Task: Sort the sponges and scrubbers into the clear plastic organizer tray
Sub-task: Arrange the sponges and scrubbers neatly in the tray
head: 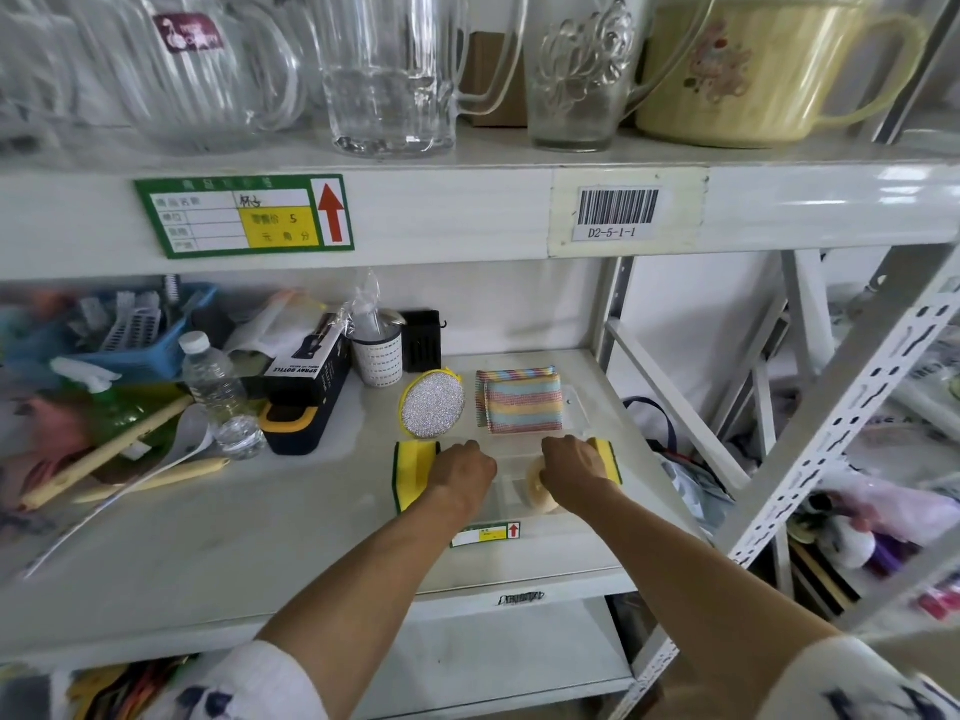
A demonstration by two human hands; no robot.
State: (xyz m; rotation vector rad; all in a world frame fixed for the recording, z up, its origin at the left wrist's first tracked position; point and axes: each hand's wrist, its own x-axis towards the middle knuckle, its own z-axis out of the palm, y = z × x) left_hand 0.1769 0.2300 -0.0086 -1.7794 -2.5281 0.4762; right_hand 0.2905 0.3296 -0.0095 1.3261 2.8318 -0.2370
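Observation:
The clear plastic organizer tray [576,407] lies on the white shelf, hard to make out. Striped pastel scrubber cloths [522,401] rest in its far part. A round cream scrubber [540,493] sits in its near part. My left hand [462,470] rests on a yellow-and-green sponge [413,467] at the tray's left edge. My right hand [571,467] covers another yellow-and-green sponge [609,457] at the right edge. An oval silver glitter scrubber [432,405] lies outside the tray to the left. Whether either hand grips its sponge is hidden.
Left on the shelf are a spray-bottle box [306,371], a water bottle [215,384], a blue basket [124,335], a white cup [377,356] and wooden utensils [104,454]. Glass pitchers [389,70] stand on the shelf above. A perforated metal upright [841,423] runs at the right.

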